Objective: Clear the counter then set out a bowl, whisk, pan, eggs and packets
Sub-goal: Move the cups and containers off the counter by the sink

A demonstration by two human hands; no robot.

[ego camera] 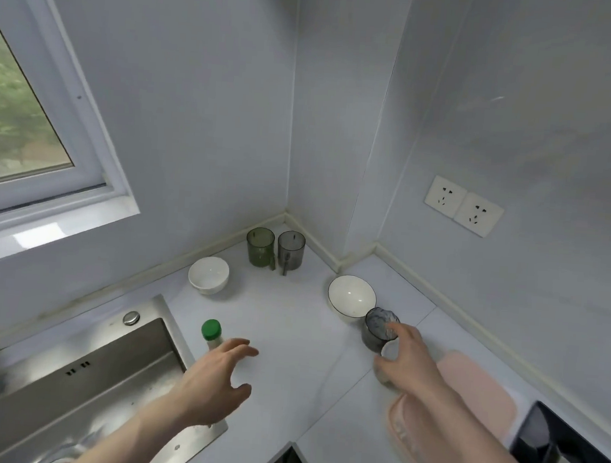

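Note:
On the white corner counter (289,325) stand a small white bowl (208,274) at the left and a wider white bowl with a dark rim (351,296) to the right. My right hand (409,356) grips a dark grey cup (377,328) just in front of the wide bowl, with a small white round thing against my fingers. My left hand (217,378) hovers open, fingers spread, right beside a white bottle with a green cap (211,331) near the sink edge. No whisk, pan, eggs or packets are in view.
A green cup (260,246) and a grey cup (290,250) stand in the far corner. A steel sink (77,377) lies at the left. A pink board (474,390) lies under my right forearm, beside a black hob (564,456). Two wall sockets (463,205) sit above.

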